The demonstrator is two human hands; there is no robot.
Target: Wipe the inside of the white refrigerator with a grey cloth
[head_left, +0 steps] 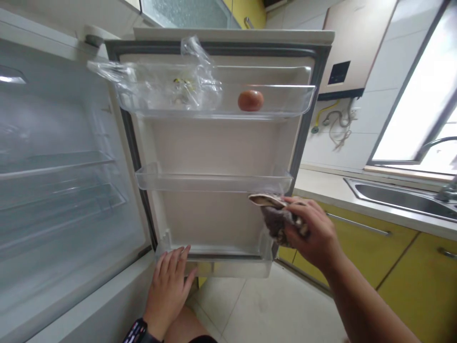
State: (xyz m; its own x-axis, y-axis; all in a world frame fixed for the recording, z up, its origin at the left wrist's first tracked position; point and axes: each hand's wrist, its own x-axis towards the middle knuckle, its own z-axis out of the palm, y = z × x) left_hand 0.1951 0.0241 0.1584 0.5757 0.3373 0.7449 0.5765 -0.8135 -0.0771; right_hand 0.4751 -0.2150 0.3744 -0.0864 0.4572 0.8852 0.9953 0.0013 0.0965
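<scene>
- Here's the cloth (273, 221), bunched in the right hand (310, 226), just below the right end of the middle bin (214, 183); whether it touches the plastic, I can't tell.
- That right grip is clamped on the cloth, one flap poking out past the fingertips.
- Over to the left hand (169, 274): fingers across the left end of the bottom bin (235, 270), thumb apart, grip closed on nothing. How hard it presses, I can't tell.
- Looks like wiping, and my call is to flatten that bunch: a folded pad should cover more than a wad.
- Bin ends and corners probably want one fingertip behind the cloth, with light pressure; clear bins like these could lift if pushed from below.
- Easy on the door, too: up in the top bin (285, 102) a tomato (250, 101) sits loose beside a bag (205, 88), and a jolt might roll it.
- The surface: a pale panel (214, 147), grey seal (257, 49) around it, swung wide from the fridge (53, 114).
- The room: bright window (410, 95), steel sink (352, 184) set in a pale worktop (321, 186), yellow cupboards (357, 245) beneath, heater (353, 45) on the tiled wall, pale floor (271, 305) below.
</scene>
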